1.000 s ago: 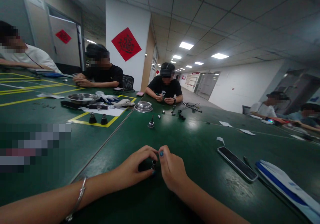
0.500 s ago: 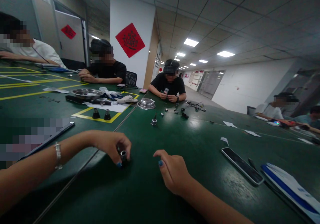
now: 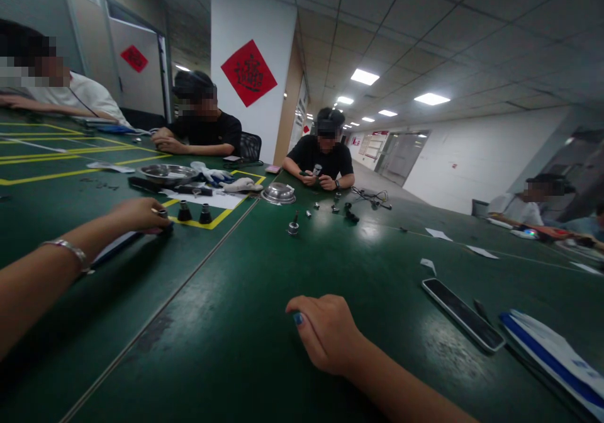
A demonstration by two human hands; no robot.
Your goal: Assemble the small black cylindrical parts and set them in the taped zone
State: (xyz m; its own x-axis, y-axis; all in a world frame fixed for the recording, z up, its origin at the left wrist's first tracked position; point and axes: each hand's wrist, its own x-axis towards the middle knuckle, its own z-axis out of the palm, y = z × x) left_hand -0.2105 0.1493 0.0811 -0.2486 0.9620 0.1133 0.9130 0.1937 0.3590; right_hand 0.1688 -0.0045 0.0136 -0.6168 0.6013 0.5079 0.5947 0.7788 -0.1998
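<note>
Leftward went my left grip [image 3: 140,215], pinching a dark fitting [image 3: 163,215]; bumping could topple two black cones [image 3: 184,212] just right of it.

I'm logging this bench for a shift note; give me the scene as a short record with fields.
Left hand: fingers around a small dark part with a metal top
Right hand: loosely curled, no object visible in it
Beside left hand: two dark conical parts, upright near yellow tape
Mid-table: metal part with an upright pin
Right side: phone, dark screen up
Surface: green table
</note>
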